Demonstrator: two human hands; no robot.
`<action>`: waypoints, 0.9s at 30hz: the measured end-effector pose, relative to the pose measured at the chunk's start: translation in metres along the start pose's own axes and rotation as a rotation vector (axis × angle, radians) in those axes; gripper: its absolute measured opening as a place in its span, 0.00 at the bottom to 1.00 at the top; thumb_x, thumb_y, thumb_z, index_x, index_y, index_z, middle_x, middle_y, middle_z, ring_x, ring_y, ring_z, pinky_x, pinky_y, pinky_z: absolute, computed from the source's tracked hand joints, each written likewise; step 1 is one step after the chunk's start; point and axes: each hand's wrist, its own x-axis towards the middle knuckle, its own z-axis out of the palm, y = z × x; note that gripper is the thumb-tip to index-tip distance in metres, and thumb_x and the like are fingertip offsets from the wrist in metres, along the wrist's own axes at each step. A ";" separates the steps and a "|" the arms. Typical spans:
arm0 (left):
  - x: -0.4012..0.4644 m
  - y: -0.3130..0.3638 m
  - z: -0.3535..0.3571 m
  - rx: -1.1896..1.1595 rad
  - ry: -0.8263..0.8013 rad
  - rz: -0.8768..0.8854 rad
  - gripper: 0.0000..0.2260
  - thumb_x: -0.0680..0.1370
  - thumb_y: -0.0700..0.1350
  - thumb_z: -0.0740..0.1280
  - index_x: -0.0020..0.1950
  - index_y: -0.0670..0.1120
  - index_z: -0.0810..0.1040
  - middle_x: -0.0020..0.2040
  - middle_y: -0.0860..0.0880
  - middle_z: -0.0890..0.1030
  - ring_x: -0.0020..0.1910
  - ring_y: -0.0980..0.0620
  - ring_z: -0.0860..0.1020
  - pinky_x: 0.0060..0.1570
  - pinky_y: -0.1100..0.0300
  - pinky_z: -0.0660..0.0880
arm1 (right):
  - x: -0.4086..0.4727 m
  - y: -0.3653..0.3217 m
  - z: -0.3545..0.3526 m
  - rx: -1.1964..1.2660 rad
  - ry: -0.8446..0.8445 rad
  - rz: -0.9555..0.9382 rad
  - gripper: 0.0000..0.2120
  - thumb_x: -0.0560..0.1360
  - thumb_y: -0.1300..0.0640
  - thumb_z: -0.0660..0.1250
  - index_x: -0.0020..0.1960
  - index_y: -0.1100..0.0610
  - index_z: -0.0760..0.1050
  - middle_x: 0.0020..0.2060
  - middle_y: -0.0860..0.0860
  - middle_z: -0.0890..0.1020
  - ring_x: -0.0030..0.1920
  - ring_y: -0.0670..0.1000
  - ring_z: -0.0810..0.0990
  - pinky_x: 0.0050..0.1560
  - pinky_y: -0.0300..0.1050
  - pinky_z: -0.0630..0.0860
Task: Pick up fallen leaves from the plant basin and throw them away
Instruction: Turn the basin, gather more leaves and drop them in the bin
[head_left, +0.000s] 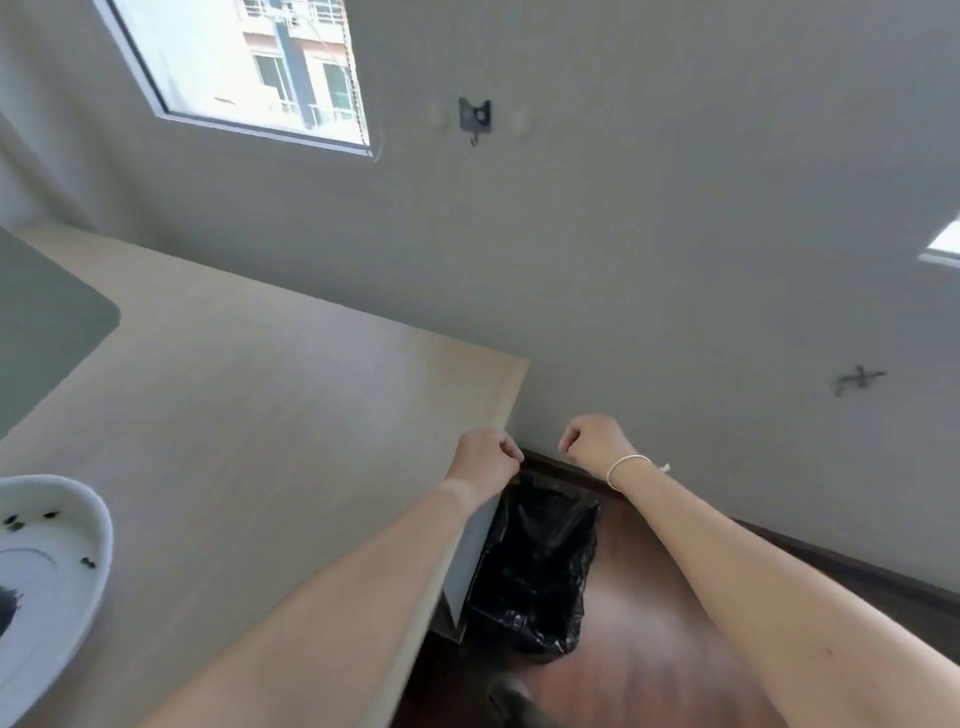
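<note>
Hands: both reach out over the black-lined bin (530, 566) on the floor; left hand (485, 457) is curled into a loose fist at the corner of the table, fingers folded in toward the palm; right hand (592, 441) is curled the same way, just beside it and apart from it; whether either fist encloses a leaf I cannot tell
Right wrist: a thin pale bracelet (626, 467) circles it
Bin: stands on the reddish wooden floor (644, 639) against the side of the table, below the two fists; its black bag (540, 525) is folded over the rim; contents too dark to make out
Plant basin: white basin (98, 545) sits on the table at the lower left edge of the view, well apart from the hands and partly cut off
Leaves: a few small dark leaves (31, 519) lie inside the basin near its far rim; one more (87, 562) lies near the right wall
Table: pale wood-look top (249, 415); a grey mat (47, 327) lies at its far left
Wall: plain grey wall (675, 234) behind the bin; a small dark hook (474, 117) is fixed to it beside the window (249, 67); a dark scuff (857, 379) marks it to the right
</note>
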 end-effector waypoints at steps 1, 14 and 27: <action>0.002 0.001 0.010 0.015 -0.031 0.012 0.09 0.73 0.34 0.64 0.45 0.38 0.83 0.49 0.42 0.84 0.45 0.49 0.79 0.42 0.66 0.71 | 0.000 0.011 0.003 -0.003 -0.002 0.023 0.15 0.72 0.71 0.60 0.35 0.56 0.79 0.42 0.56 0.81 0.48 0.56 0.81 0.45 0.37 0.71; 0.020 -0.010 0.064 0.089 -0.229 0.015 0.12 0.76 0.38 0.64 0.58 0.43 0.80 0.61 0.46 0.80 0.60 0.50 0.77 0.58 0.64 0.69 | 0.007 0.069 0.039 0.159 0.039 0.169 0.14 0.72 0.68 0.60 0.34 0.54 0.76 0.39 0.51 0.77 0.41 0.51 0.75 0.43 0.39 0.70; 0.028 -0.008 0.043 0.045 -0.157 0.002 0.14 0.77 0.40 0.61 0.61 0.43 0.79 0.62 0.46 0.79 0.62 0.51 0.76 0.58 0.67 0.65 | 0.018 0.068 0.034 0.232 0.064 0.159 0.13 0.75 0.65 0.59 0.52 0.59 0.81 0.55 0.57 0.82 0.54 0.57 0.80 0.55 0.41 0.74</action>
